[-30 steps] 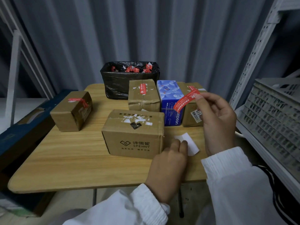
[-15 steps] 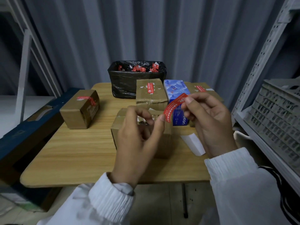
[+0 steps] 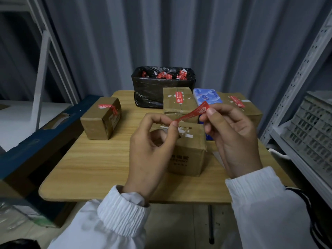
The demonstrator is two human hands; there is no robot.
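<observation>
A narrow red sticker strip (image 3: 193, 113) stretches between my two hands above the table. My left hand (image 3: 152, 151) pinches its lower left end between thumb and forefinger. My right hand (image 3: 231, 139) pinches its upper right end. Directly under the hands sits a brown cardboard box (image 3: 190, 150) with torn white label scraps on its top; my hands hide much of it.
On the wooden table (image 3: 100, 164) stand a brown box (image 3: 101, 120) with a red sticker at left, two more stickered brown boxes (image 3: 177, 99) (image 3: 249, 108), a blue packet (image 3: 208, 97) and a black-lined bin (image 3: 161, 85) of red scraps. A grey crate (image 3: 312, 130) sits on the right shelving.
My left hand rose from the white backing paper on the table and took the strip's lower end. Both hands now hold the strip taut over the front box.
</observation>
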